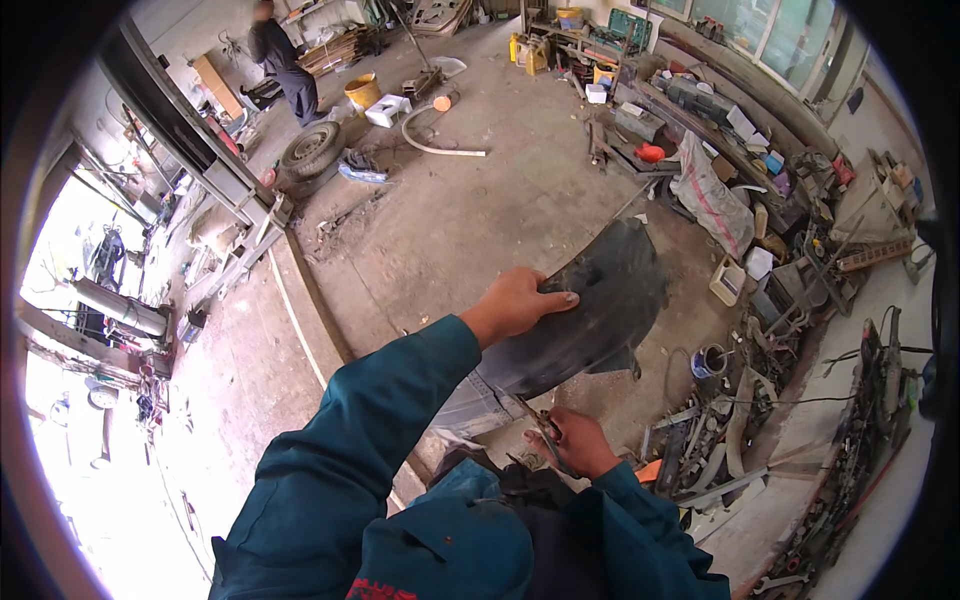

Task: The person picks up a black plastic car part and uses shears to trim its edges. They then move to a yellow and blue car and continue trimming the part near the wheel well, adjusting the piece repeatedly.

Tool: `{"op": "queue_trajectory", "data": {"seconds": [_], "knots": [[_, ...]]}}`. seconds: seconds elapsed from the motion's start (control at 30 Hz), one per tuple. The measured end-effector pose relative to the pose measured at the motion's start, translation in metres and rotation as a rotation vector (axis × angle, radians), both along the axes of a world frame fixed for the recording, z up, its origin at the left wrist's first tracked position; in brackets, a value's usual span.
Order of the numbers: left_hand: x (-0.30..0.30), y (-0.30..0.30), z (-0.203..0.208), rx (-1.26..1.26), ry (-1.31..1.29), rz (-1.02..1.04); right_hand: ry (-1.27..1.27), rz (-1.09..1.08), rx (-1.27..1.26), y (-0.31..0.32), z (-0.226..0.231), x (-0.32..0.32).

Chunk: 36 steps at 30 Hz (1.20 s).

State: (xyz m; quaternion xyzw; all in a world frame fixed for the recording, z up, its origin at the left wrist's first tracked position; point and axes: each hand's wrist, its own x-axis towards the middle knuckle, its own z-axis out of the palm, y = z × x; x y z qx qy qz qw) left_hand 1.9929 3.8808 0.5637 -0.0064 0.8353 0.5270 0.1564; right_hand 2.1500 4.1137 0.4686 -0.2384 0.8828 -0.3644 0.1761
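My left hand [522,303] is closed on the upper left edge of a black curved panel [595,325], the thumb lying upon its face. This panel is in front of me, over the floor [420,250]. My right hand [583,442] is curled around a hand tool [547,428], near the panel's lower edge; its exact kind I cannot tell.

Red letters [380,591] are on the front of the blue-green jacket [440,535] — right at the bottom of the view — and the edge cuts them off.
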Motion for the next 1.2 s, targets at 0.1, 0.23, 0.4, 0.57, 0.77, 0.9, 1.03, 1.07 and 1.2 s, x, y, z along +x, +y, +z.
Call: {"op": "queue_trajectory", "data": {"seconds": [0.1, 0.23, 0.4, 0.57, 0.77, 0.9, 1.03, 1.07, 1.2], "knots": [[0.002, -0.004, -0.003, 0.061, -0.024, 0.062, -0.016, -0.032, -0.103, -0.005, 0.000, 0.000], [0.006, -0.010, -0.004, -0.071, 0.036, 0.068, 0.008, -0.025, -0.044, -0.010, -0.005, 0.007], [0.007, -0.020, -0.009, 0.015, -0.052, 0.082, 0.090, -0.047, -0.019, -0.010, -0.017, 0.014], [0.010, -0.031, -0.011, 0.075, -0.097, 0.088, 0.158, -0.001, 0.089, 0.005, -0.011, 0.002], [0.024, -0.055, -0.008, 0.514, -0.314, -0.065, 0.119, 0.170, 0.283, 0.043, 0.025, -0.029], [0.035, -0.061, -0.013, 0.490, -0.392, -0.216, 0.015, 0.271, 0.396, 0.065, 0.046, -0.039], [0.044, -0.049, -0.019, 0.604, -0.325, -0.034, 0.107, 0.197, 0.415, 0.091, 0.070, -0.047], [0.047, -0.044, -0.020, 0.678, -0.303, -0.044, 0.119, 0.151, 0.425, 0.099, 0.079, -0.049], [0.053, -0.024, -0.022, 0.850, -0.251, -0.057, 0.193, 0.121, 0.467, 0.131, 0.120, -0.053]]}}
